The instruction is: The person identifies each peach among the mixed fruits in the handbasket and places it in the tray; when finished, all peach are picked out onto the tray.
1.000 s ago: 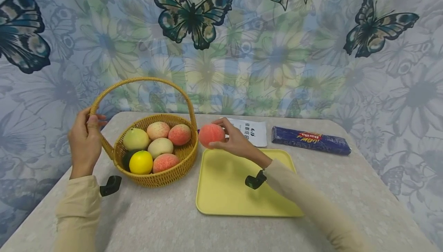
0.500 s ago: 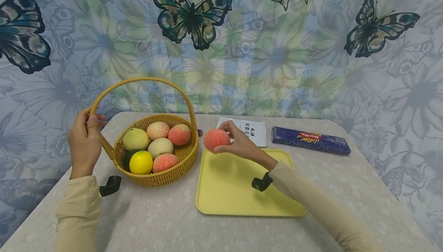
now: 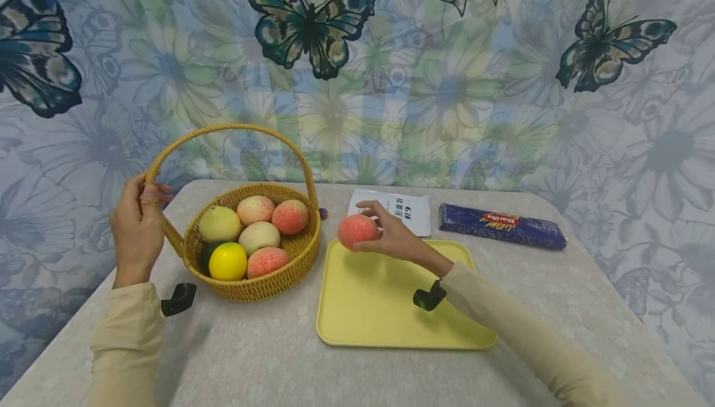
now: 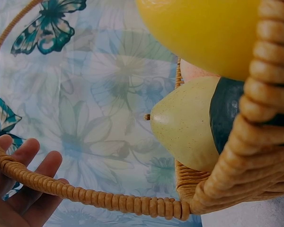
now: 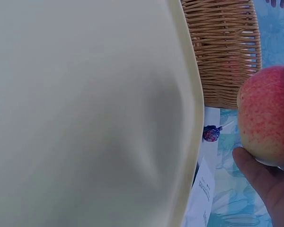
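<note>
My left hand (image 3: pixel 138 227) holds the left side of the wicker basket's handle (image 3: pixel 240 126), thumb in front and fingers behind. The basket (image 3: pixel 251 292) stands on the table with several fruits in it: a yellow lemon-like fruit (image 3: pixel 228 262), a pale green pear (image 4: pixel 184 123), and peaches, among them a red one (image 3: pixel 268 262). Something dark green (image 4: pixel 226 111) lies against the pear. In my right hand (image 3: pixel 393 236) is a red peach (image 3: pixel 356 232), gripped between thumb and fingers. That peach (image 5: pixel 270 116) hangs over the back left corner of the yellow tray (image 3: pixel 385 308).
Behind the tray lies a white printed sheet (image 3: pixel 416 211). To its right is a long blue Barilla pasta packet (image 3: pixel 503 227). A small wrapped lollipop (image 5: pixel 211 133) lies by the basket's right side. A butterfly-print cloth (image 3: pixel 447 115) hangs behind the table.
My right hand has carried the red peach rightward and slightly nearer, away from the basket rim and over the tray's corner. The left hand and basket have stayed put.
</note>
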A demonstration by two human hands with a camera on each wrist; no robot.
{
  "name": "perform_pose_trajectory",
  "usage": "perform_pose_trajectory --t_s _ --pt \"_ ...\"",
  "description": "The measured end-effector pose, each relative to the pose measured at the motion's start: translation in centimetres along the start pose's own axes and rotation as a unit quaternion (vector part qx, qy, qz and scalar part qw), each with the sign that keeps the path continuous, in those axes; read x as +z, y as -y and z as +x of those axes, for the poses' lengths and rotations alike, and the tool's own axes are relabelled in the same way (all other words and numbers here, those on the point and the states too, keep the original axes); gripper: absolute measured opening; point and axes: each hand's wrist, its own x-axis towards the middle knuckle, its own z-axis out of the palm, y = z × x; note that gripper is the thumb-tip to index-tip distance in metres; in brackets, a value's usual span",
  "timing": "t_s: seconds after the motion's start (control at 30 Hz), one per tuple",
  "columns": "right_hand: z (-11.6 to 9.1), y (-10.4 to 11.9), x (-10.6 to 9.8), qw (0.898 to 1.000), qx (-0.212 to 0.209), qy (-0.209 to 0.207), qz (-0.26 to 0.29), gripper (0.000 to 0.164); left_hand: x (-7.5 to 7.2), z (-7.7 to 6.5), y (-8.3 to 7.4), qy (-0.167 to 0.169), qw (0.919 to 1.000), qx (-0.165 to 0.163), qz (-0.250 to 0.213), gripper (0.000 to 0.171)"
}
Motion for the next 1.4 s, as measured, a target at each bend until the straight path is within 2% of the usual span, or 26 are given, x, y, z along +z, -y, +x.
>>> perform_pose_trajectory --t_s 0.1,0.27,0.37,0.77,1.4 --pt "-0.1 -0.3 0.0 1.0 0.0 0.014 -0.024 0.079 0.0 0.0 -0.1 -0.001 1.0 0.002 0.003 0.035" --pt "-0.2 -0.7 0.2 0.999 -0.011 0.031 -0.037 0.065 0.0 0.1 -0.1 0.0 1.0 0.0 0.003 0.036" --pt "-0.1 -0.9 0.3 0.998 -0.013 0.037 -0.044 0.062 0.0 0.1 0.0 0.003 1.0 -0.006 0.002 0.036" --pt "-0.4 -1.1 0.6 0.993 -0.004 0.058 -0.106 0.065 -0.1 0.1 0.1 0.009 0.9998 -0.013 0.008 0.037" --pt "-0.8 -3.0 1.2 0.992 -0.011 0.078 -0.099 0.068 -0.2 -0.6 0.1 0.0 1.0 -0.008 0.005 0.036"
